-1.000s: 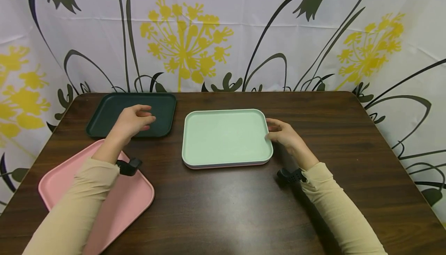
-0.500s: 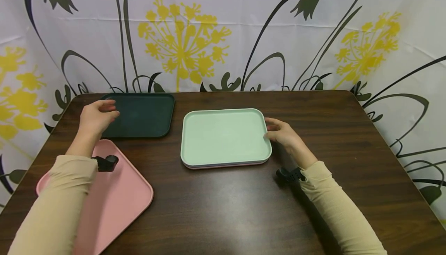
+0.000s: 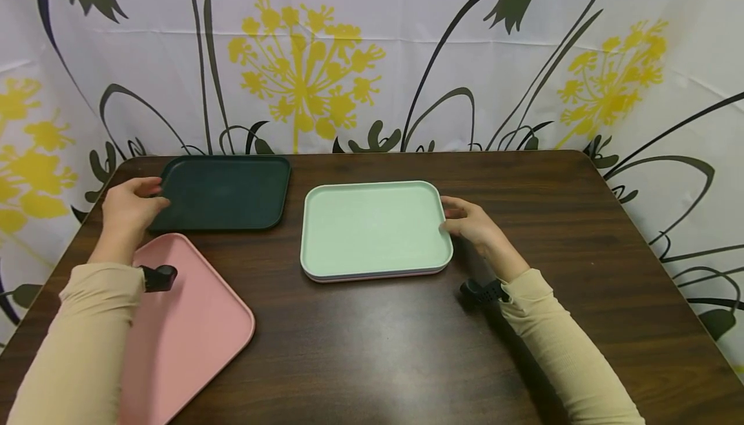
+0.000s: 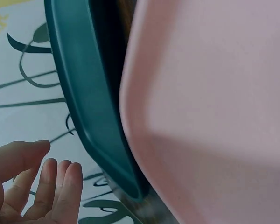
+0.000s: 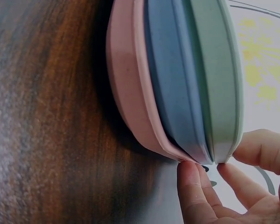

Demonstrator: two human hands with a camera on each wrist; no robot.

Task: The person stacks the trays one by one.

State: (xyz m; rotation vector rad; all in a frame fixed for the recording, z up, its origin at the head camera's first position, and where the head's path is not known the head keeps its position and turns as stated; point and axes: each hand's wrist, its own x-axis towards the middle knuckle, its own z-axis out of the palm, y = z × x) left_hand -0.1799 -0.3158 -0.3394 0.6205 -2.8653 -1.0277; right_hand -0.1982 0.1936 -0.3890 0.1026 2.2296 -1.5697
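Observation:
My left hand (image 3: 130, 208) is beside the left edge of the dark green tray (image 3: 227, 192); the left wrist view shows its curved fingers (image 4: 74, 186) apart from that tray, with nothing between them. On the right, my right hand (image 3: 476, 226) is at the right end of a stack of trays. Its thumb lies on the rim of the light green tray (image 3: 374, 228), with a finger against the underside of that rim. Under it, the right wrist view shows a blue tray (image 5: 175, 84) and a pink tray (image 5: 128, 79), whose rim another fingertip touches.
A larger pink tray (image 3: 197, 328) lies slanted at the front left, partly under my left forearm. All the trays are on a dark wooden table (image 3: 360, 347). A flower-printed cloth (image 3: 372, 57) hangs behind the table's back edge.
My left hand has moved left from over the dark green tray to its left edge, uncovering more of it. My right hand and the stack have stayed in place.

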